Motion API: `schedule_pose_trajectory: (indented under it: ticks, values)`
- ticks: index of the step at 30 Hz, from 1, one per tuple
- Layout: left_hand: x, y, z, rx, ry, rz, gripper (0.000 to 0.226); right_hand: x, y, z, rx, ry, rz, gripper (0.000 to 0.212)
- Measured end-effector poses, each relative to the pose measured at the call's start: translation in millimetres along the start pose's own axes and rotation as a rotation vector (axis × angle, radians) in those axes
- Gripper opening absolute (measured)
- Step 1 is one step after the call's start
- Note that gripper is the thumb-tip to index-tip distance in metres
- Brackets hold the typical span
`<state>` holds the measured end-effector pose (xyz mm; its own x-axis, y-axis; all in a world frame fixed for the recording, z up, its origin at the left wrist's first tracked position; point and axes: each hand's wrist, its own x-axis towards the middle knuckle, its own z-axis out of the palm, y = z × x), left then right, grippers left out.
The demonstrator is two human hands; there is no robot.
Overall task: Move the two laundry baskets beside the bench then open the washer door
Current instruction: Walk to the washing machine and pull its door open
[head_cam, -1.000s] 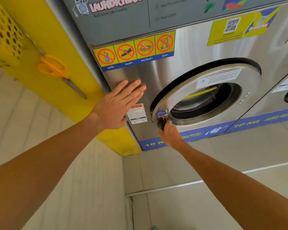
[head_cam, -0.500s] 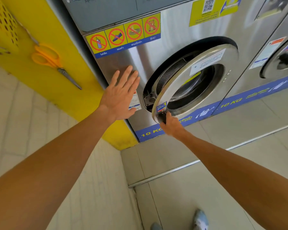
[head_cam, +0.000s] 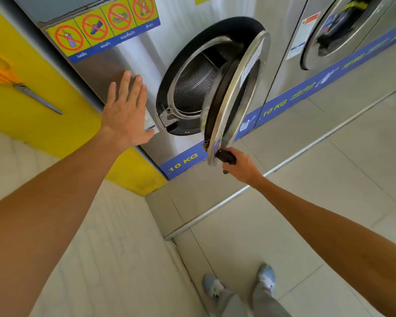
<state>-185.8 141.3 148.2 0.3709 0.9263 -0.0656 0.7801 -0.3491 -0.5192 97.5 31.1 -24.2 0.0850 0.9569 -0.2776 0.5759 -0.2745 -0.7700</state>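
Observation:
The steel front-loading washer (head_cam: 181,40) fills the upper middle of the view. Its round door (head_cam: 234,97) stands swung well out, hinged on the right, edge-on to me, and the perforated drum (head_cam: 192,88) shows behind it. My right hand (head_cam: 240,167) is closed around the black door handle (head_cam: 225,156) at the door's lower edge. My left hand (head_cam: 127,110) lies flat, fingers spread, on the washer's front panel left of the opening. No laundry basket or bench is in view.
A second washer (head_cam: 334,37) with its door closed stands to the right. A yellow wall (head_cam: 44,115) on the left carries orange-handled scissors (head_cam: 14,83). A metal floor strip (head_cam: 249,191) runs below the machines. My feet (head_cam: 238,284) stand on the tiled floor.
The door has swung from nearly closed to wide open, pulled by my right hand on the handle. My left hand stayed on the panel, and the view has tilted down.

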Motion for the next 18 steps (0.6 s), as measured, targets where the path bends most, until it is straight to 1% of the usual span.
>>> schedule_pose_trajectory:
  ticks: [3,8,12,15,18]
  values:
    - [2.1,1.6,-5.0,-0.022,-0.035,-0.009,0.119,-20.4,23.1,-22.6,0.01,0.047,0.055,0.045]
    - [3.8,6.8,-19.7,-0.021,-0.113,-0.036,0.12,-39.2,69.2,-73.8,-0.002,0.064,0.081,0.037]
    - [5.3,15.7,-29.6,-0.075,-0.13,-0.075,0.116,-45.4,102.5,-113.6,-0.012,0.162,0.141,0.036]
    - [6.6,21.8,-32.1,-0.106,-0.136,-0.099,0.114,-46.6,120.3,-138.3,-0.022,0.212,0.128,0.037]
    - [7.2,25.4,-31.8,-0.146,-0.149,-0.119,0.112,-44.8,131.1,-155.5,-0.015,0.235,0.135,0.033]
